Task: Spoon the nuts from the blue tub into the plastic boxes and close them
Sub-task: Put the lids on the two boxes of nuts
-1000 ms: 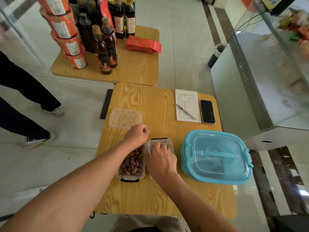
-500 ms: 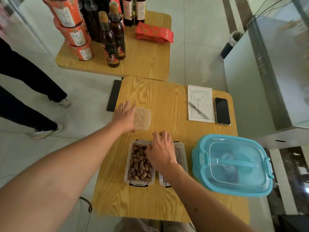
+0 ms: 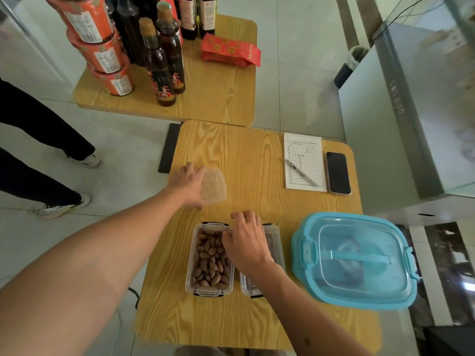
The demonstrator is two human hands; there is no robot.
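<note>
Two plastic boxes (image 3: 262,265), one nut-filled; one blue tub (image 3: 354,260)

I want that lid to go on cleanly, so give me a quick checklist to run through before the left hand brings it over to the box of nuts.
1. Left hand on the clear lid: ok, though how firmly it holds cannot be told.
2. Open box of nuts filled: ok.
3. Box rim free: not ok, the right hand lies over its right edge.
4. Nuts below the rim: cannot tell.
5. Second box lidded: appears ok, partly hidden.
6. Blue tub closed: ok.
</note>
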